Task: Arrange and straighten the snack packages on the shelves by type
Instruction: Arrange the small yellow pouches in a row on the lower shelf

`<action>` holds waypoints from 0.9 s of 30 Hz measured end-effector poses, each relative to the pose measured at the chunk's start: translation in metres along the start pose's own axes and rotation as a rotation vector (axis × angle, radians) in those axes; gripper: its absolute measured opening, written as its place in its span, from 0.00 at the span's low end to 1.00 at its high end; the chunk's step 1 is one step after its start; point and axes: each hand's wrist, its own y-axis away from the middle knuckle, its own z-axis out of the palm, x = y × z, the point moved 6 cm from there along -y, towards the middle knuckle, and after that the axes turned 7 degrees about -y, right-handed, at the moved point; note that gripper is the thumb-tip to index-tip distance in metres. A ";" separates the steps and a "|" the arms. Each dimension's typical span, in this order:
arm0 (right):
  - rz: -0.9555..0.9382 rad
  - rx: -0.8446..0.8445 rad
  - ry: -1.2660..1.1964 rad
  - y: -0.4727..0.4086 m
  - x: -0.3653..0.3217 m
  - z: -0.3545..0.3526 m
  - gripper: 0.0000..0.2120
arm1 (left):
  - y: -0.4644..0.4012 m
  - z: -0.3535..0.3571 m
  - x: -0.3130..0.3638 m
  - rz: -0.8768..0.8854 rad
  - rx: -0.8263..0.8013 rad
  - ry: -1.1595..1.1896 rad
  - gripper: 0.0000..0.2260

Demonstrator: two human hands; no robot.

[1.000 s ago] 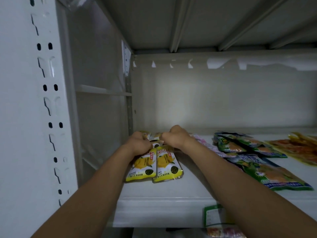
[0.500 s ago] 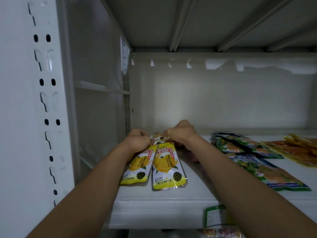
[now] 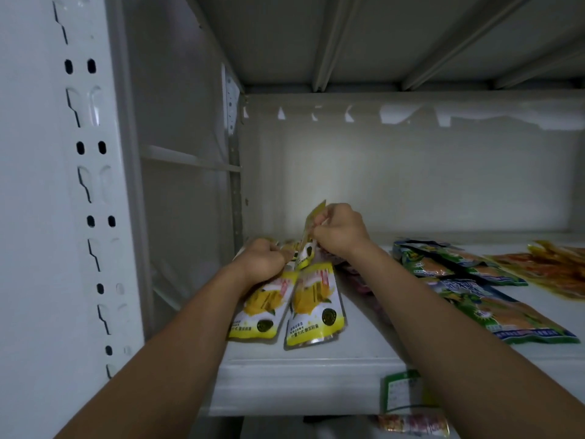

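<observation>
Two yellow snack packs lie side by side at the left end of the white shelf. My left hand rests curled on the top of the left pack, gripping its upper edge. My right hand pinches a third yellow pack and holds it upright above the back of the others. Pink packs lie partly hidden under my right forearm. Green packs and orange packs lie further right.
The shelf's left side panel and perforated upright stand close to my left arm. The shelf above is low overhead. A green price tag hangs on the front edge, with another pack on the shelf below.
My right hand has lifted a yellow pack from the pile and tipped it upright. The two front yellow packs have slid slightly toward the shelf's front edge.
</observation>
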 end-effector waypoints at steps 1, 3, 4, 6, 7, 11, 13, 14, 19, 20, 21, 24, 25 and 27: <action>-0.051 0.006 0.019 0.000 -0.003 0.001 0.06 | -0.001 0.000 0.000 0.004 0.003 0.004 0.18; -0.155 0.020 0.016 0.000 -0.007 0.002 0.09 | 0.001 0.000 0.003 0.026 0.017 0.024 0.20; -0.211 0.029 -0.005 0.001 -0.010 0.002 0.11 | 0.002 0.000 0.004 0.042 0.028 0.043 0.20; -0.301 0.044 -0.063 0.006 -0.016 0.000 0.13 | 0.004 -0.001 0.010 0.092 0.057 0.102 0.17; -0.322 0.051 -0.097 0.007 -0.018 -0.001 0.13 | 0.005 -0.002 0.012 0.118 0.074 0.159 0.15; -0.281 0.066 -0.269 0.008 -0.018 -0.003 0.16 | 0.007 -0.016 0.015 0.155 0.188 0.410 0.07; -0.236 0.046 -0.317 0.007 -0.015 -0.001 0.17 | 0.009 -0.021 0.016 0.166 0.211 0.430 0.08; -0.219 0.034 -0.334 0.007 -0.013 -0.001 0.17 | 0.010 -0.021 0.017 0.167 0.208 0.419 0.08; -0.147 -0.057 -0.369 0.007 -0.013 0.007 0.04 | 0.014 -0.022 0.015 0.150 0.205 0.426 0.06; -0.128 -0.079 -0.391 0.007 -0.013 0.010 0.05 | 0.015 -0.022 0.016 0.146 0.206 0.419 0.05; -0.115 -0.095 -0.407 0.007 -0.013 0.011 0.07 | 0.017 -0.023 0.017 0.149 0.204 0.408 0.04; -0.064 -0.124 -0.427 0.008 -0.013 0.014 0.09 | 0.021 -0.019 0.020 0.160 0.194 0.425 0.03; -0.036 -0.144 -0.463 0.009 -0.014 0.014 0.09 | 0.023 -0.019 0.021 0.164 0.191 0.453 0.03; 0.025 -0.195 -0.574 0.014 -0.015 0.015 0.07 | 0.026 -0.019 0.022 0.192 0.192 0.489 0.03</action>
